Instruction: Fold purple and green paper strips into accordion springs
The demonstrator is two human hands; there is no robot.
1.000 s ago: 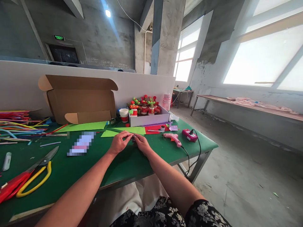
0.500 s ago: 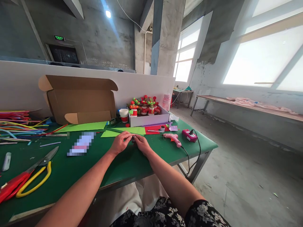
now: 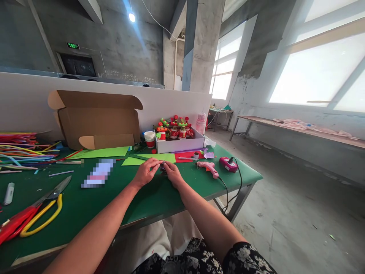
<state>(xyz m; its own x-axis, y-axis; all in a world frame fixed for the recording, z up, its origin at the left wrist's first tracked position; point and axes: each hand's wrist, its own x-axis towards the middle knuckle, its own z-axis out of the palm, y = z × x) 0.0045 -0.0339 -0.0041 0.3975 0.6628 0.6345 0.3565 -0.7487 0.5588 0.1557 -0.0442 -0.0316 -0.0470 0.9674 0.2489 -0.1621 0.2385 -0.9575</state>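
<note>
My left hand (image 3: 146, 172) and my right hand (image 3: 172, 173) meet over the green table (image 3: 85, 201), fingertips pinched together on a small dark piece (image 3: 162, 166) that I cannot make out. Both hands rest low on the tabletop, just in front of a light green paper sheet (image 3: 151, 158) and a red paper sheet (image 3: 186, 156). A pink glue gun (image 3: 209, 168) lies to the right of my right hand.
A white box (image 3: 180, 143) holds red and green paper figures. An open cardboard box (image 3: 97, 120) stands at the back. Coloured pipe cleaners (image 3: 23, 150) lie far left, large scissors (image 3: 37, 215) near the front edge. Paper cups (image 3: 149, 138), a pink device (image 3: 228, 163) with cable.
The hands stay together in nearly the same spot; the fingers have shifted slightly on the small piece. The view has moved a little.
</note>
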